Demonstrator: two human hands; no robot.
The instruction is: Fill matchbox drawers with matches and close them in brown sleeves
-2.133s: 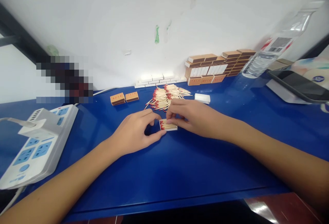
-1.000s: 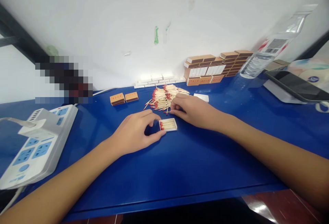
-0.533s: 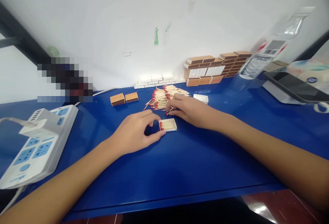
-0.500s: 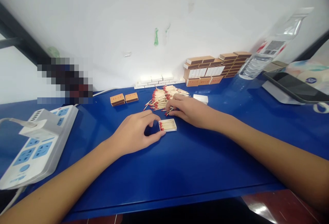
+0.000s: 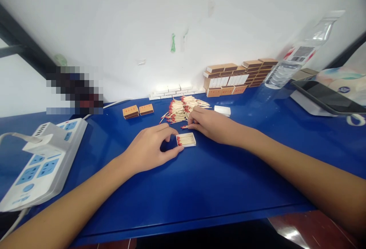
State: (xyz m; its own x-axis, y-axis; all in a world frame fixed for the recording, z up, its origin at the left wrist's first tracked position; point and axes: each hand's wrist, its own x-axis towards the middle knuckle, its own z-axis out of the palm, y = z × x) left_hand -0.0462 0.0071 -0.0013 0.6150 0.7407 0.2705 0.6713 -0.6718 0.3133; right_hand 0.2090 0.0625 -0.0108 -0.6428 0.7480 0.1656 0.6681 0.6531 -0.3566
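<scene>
My left hand (image 5: 154, 146) grips the left end of a white matchbox tray (image 5: 193, 136) between thumb and fingers. Red-tipped matches (image 5: 185, 139) lie side by side in the tray, heads to the left. Just beyond it, my right hand (image 5: 210, 124) is closed in a pinch on matches (image 5: 184, 127); their red heads stick out to the left of the fingertips, and the exact number is unclear. Behind the right hand spreads a loose pile of matches (image 5: 177, 111), partly covered by the fingers.
Two orange matchboxes (image 5: 130, 111) lie left of the pile, and a white tray (image 5: 222, 110) lies right of it. Along the wall stand white trays (image 5: 174, 90) and stacked matchboxes (image 5: 227, 90). A water bottle (image 5: 286, 69), a phone (image 5: 328, 96) and a power strip (image 5: 57, 176) flank the blue table (image 5: 183, 195).
My right hand has drawn slightly back from the pile, with match heads now showing clear of the pile at its fingertips. The left hand stays on the tray.
</scene>
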